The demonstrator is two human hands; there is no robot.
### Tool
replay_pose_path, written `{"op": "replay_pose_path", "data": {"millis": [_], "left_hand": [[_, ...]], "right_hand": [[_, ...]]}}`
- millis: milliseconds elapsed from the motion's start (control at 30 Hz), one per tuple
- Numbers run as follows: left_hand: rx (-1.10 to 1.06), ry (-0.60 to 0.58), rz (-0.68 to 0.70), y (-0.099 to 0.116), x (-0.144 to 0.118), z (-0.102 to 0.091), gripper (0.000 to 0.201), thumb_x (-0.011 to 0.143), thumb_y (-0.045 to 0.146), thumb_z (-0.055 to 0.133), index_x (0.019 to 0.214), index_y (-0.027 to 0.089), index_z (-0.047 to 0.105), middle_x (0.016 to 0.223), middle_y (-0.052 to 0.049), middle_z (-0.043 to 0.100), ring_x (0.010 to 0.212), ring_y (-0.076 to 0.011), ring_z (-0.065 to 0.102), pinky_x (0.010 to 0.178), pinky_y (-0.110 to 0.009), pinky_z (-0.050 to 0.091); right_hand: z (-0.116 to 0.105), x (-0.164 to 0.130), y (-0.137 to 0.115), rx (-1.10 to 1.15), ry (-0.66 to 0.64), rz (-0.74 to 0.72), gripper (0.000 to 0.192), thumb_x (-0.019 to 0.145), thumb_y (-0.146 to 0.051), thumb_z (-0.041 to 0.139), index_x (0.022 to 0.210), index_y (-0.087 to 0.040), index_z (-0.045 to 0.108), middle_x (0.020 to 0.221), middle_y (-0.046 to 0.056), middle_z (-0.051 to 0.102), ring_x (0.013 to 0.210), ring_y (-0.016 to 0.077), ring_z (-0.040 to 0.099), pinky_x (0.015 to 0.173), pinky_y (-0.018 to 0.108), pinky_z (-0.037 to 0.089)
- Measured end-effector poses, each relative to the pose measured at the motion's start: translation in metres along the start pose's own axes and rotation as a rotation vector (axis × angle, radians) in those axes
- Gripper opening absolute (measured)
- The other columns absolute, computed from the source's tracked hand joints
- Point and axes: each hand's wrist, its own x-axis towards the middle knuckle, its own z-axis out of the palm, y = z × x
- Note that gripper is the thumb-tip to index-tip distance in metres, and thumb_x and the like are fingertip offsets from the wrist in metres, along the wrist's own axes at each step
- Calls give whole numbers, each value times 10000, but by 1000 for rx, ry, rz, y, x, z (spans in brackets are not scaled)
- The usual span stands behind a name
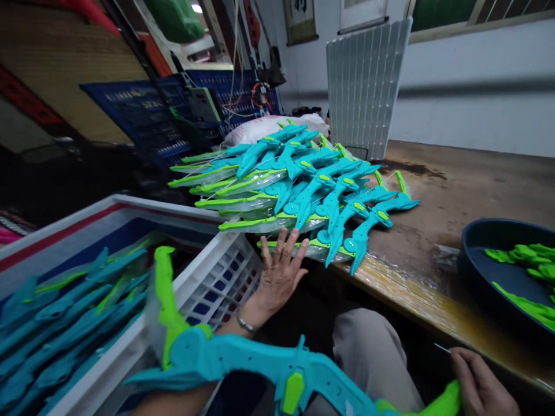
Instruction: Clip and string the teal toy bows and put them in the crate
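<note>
A teal toy bow (pixel 243 361) with lime-green tips lies across my lap and left forearm at the bottom of the view. My left hand (pixel 280 271) reaches forward with fingers spread and rests against the near edge of a pile of bagged teal and green bows (pixel 303 190) stacked on the wooden table (pixel 455 190). My right hand (pixel 481 384) sits at the bottom right beside the bow's green end (pixel 446 398). Its fingers pinch a thin white strand (pixel 442 347).
A white crate (pixel 217 271) at my left holds several bagged bows. A dark blue basin (pixel 481 242) with green plastic parts sits on the table at right. A white ribbed panel (pixel 364 86) stands behind the pile, with blue crates (pixel 143 115) farther back.
</note>
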Motion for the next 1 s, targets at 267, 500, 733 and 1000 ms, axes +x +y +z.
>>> {"op": "replay_pose_path", "data": {"millis": [267, 500, 733, 1000], "left_hand": [[20, 319, -311, -110, -13, -36, 1034, 880, 577, 751, 1622, 66, 244, 1655, -364, 300, 1617, -459, 165, 1266, -654, 257], [-40, -21, -406, -161, 9, -47, 785, 819, 534, 742, 1414, 62, 541, 1564, -311, 431, 1403, -489, 516, 1125, -569, 487], [137, -241, -430, -145, 30, -51, 510, 885, 392, 653, 1265, 53, 619, 1227, -276, 640, 1203, -442, 618, 1047, -529, 506], [29, -499, -354, -193, 64, -35, 669, 748, 423, 789, 1380, 266, 636, 1428, -142, 664, 1345, -394, 587, 1087, -507, 489]], "right_hand": [[67, 61, -126, 536, -140, 67, 597, 779, -792, 695, 797, -196, 659, 708, 46, 674, 624, 200, 633, 585, 288, 529], [143, 54, -169, 1115, -515, 414, 696, 507, -725, 942, 808, -155, 681, 755, 79, 708, 630, 198, 665, 493, 228, 411], [157, 70, -181, 1326, -637, 611, 709, 403, -509, 1062, 796, -177, 574, 1100, 125, 697, 1245, 405, 668, 562, 198, 414], [181, 90, -216, 1371, -773, 537, 638, 510, -456, 1059, 825, -191, 571, 913, 15, 681, 1106, 309, 737, 590, 198, 516]]}}
